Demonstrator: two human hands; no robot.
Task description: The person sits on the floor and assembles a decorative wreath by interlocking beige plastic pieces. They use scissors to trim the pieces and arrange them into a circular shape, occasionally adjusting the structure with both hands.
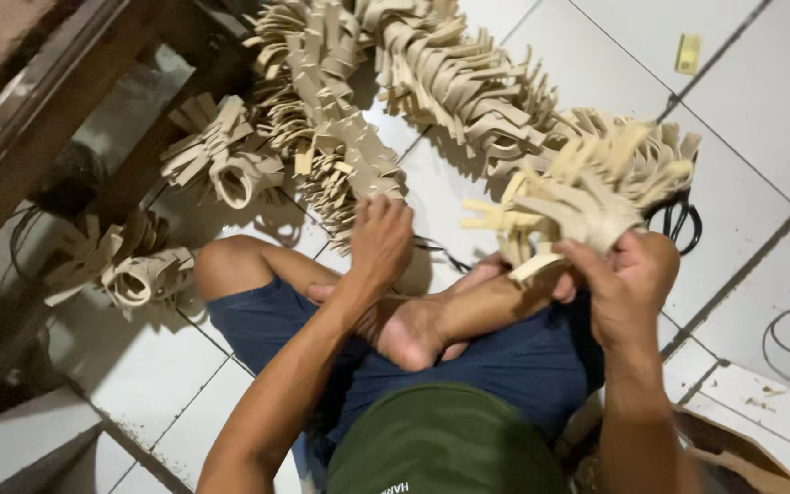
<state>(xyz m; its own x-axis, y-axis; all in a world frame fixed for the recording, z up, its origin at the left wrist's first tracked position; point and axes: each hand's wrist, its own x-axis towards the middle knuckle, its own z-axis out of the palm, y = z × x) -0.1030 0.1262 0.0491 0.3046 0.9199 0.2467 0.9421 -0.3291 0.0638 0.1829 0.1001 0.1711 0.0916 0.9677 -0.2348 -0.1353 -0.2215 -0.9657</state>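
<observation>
I sit cross-legged on a white tiled floor (742,101) in dark blue shorts. My right hand (622,274) is closed around a bundle of beige cut strips (587,187), held up above my knee. My left hand (381,240) reaches forward with fingers curled onto the near end of a long chain of the same beige strips (340,137) lying on the floor. A second long chain (459,78) runs across the floor behind it, toward the bundle in my right hand.
Two smaller beige strip bundles lie left, one (221,155) near a dark wooden frame (66,110), another (130,270) lower. Black scissors (678,220) rest behind my right hand. A small yellow piece (688,53) lies top right. A thin cable (784,334) curls at right.
</observation>
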